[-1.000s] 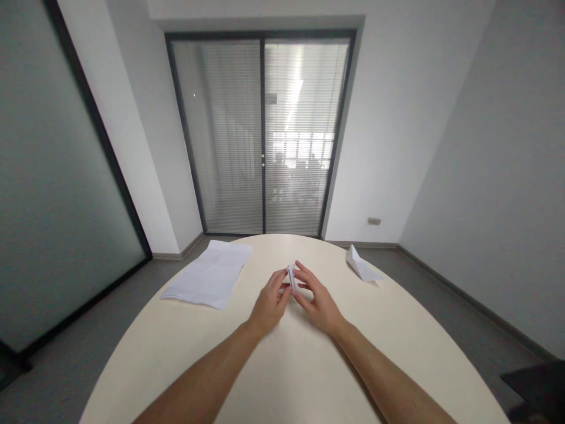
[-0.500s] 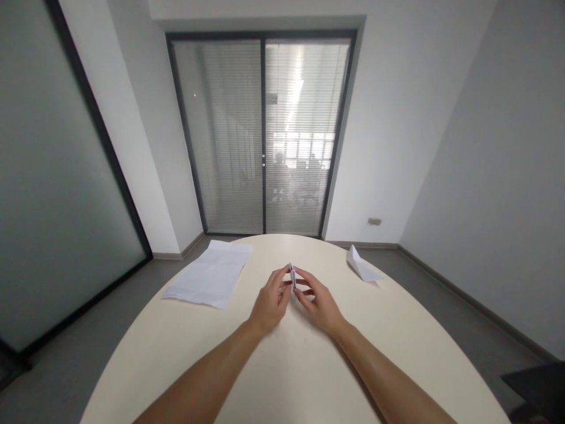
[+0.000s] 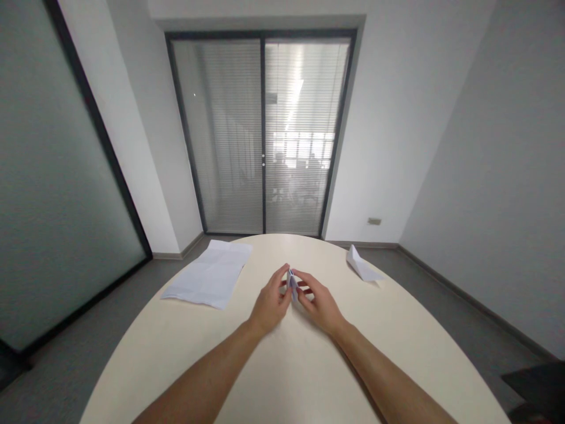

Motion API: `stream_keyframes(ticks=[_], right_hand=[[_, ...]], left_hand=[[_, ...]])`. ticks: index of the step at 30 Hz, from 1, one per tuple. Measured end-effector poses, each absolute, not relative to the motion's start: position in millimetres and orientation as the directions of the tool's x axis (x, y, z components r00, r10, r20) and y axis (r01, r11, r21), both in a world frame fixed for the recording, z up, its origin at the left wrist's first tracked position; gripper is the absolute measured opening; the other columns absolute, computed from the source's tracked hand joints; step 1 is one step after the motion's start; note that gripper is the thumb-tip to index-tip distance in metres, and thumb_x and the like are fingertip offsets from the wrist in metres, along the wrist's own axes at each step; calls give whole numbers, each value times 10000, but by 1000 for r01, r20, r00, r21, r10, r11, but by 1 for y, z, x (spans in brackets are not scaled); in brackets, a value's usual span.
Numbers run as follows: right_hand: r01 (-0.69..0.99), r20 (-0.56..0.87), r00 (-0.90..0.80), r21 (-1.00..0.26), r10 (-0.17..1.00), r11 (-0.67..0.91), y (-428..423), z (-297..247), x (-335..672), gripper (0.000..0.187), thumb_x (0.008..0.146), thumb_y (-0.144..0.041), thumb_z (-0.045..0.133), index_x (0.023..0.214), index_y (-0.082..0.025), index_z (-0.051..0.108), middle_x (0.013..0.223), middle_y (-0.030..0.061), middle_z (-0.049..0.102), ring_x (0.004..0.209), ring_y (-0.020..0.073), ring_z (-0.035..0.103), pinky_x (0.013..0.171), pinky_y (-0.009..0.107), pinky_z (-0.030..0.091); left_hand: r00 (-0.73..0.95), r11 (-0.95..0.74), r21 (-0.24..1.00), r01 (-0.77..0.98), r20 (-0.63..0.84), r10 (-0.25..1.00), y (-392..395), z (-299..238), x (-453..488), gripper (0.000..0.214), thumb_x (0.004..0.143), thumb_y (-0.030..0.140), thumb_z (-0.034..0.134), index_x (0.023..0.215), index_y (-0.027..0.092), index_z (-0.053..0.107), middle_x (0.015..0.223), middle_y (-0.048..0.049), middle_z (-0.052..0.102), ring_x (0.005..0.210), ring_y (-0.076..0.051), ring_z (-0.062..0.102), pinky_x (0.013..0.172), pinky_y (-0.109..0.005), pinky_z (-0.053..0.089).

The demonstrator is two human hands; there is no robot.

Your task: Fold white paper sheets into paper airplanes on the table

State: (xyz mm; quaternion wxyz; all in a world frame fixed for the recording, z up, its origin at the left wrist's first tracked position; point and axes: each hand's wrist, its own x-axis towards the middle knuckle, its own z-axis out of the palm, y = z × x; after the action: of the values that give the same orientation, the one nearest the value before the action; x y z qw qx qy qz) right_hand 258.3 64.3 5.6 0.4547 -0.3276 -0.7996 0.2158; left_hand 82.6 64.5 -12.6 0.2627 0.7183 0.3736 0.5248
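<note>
A small folded piece of paper [image 3: 293, 282], whitish and standing on edge, is pinched between my two hands over the middle of the table. My left hand [image 3: 270, 300] grips its left side with bent fingers and thumb. From the right, my right hand [image 3: 320, 301] holds the other side the same way. Fingers cover much of the paper, so its full folded shape is hidden. The near edges of the paper stand slightly apart.
Creased white sheets of paper [image 3: 207, 274] lie flat on the round cream table [image 3: 282, 377] to the left. A folded paper shape [image 3: 362, 266] with a raised point rests near the right edge. Beyond the table stands a glass door [image 3: 265, 135] with blinds.
The folded paper between my hands has spread from a narrow upright strip into a wider shape with parted layers. My hands have barely shifted.
</note>
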Motion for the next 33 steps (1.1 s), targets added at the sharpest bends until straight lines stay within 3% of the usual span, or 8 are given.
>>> stream_keyframes(ticks=[6, 11, 15, 19, 23, 26, 33], right_hand=[[403, 624, -332, -584, 707, 705, 65, 5, 261, 467, 908, -183, 471, 1359, -296, 517, 1307, 86, 594, 915, 173, 648, 708, 296, 597], [456, 635, -232, -598, 737, 659, 68, 4, 264, 502, 882, -134, 456, 1355, -292, 514, 1289, 75, 600, 965, 185, 638, 736, 301, 584], [421, 641, -260, -597, 722, 683, 70, 4, 266, 525, 835, -66, 421, 1282, -274, 599, 1308, 79, 587, 1171, 216, 577, 792, 313, 569], [350, 611, -243, -669, 754, 655, 75, 2, 267, 465, 836, -79, 423, 1176, -251, 689, 1379, 100, 544, 1196, 228, 576, 790, 324, 568], [272, 560, -213, -753, 800, 600, 81, -1, 270, 386, 873, -154, 455, 1135, -237, 727, 1448, 109, 509, 1221, 238, 577, 882, 369, 552], [234, 523, -213, -793, 826, 562, 85, -3, 273, 374, 871, -174, 459, 1099, -238, 748, 1429, 95, 541, 1256, 242, 559, 1019, 424, 483], [270, 417, -210, -845, 884, 463, 92, -11, 277, 353, 833, -188, 466, 987, -216, 782, 1398, 83, 575, 1264, 247, 546, 1094, 425, 406]], left_hand=[[185, -662, 639, 393, 650, 737, 67, -10, 79, 577, 908, 73, 456, 1458, 241, 424, 1480, -97, 490, 1345, -219, 490, 1106, -438, 456], [251, -708, 572, 415, 676, 693, 66, -7, 78, 647, 860, -4, 393, 1440, 274, 461, 1495, -55, 469, 1395, -186, 424, 1177, -439, 365], [264, -716, 572, 400, 676, 688, 65, -7, 78, 638, 835, -27, 392, 1367, 288, 550, 1468, -40, 486, 1355, -184, 467, 1161, -432, 388], [192, -695, 607, 386, 684, 704, 69, -11, 76, 571, 819, -39, 414, 1235, 266, 660, 1425, -50, 516, 1306, -199, 510, 1089, -411, 466], [134, -636, 685, 355, 636, 760, 73, -12, 74, 470, 853, -4, 439, 1151, 236, 712, 1395, -78, 541, 1138, -197, 616, 866, -324, 582], [126, -603, 727, 327, 599, 791, 74, -12, 74, 425, 849, 3, 463, 1084, 219, 743, 1352, -83, 580, 1026, -183, 652, 723, -263, 580], [116, -529, 758, 382, 528, 841, 77, -18, 76, 376, 809, -25, 482, 891, 204, 768, 1282, -65, 630, 1033, -176, 653, 789, -270, 570]])
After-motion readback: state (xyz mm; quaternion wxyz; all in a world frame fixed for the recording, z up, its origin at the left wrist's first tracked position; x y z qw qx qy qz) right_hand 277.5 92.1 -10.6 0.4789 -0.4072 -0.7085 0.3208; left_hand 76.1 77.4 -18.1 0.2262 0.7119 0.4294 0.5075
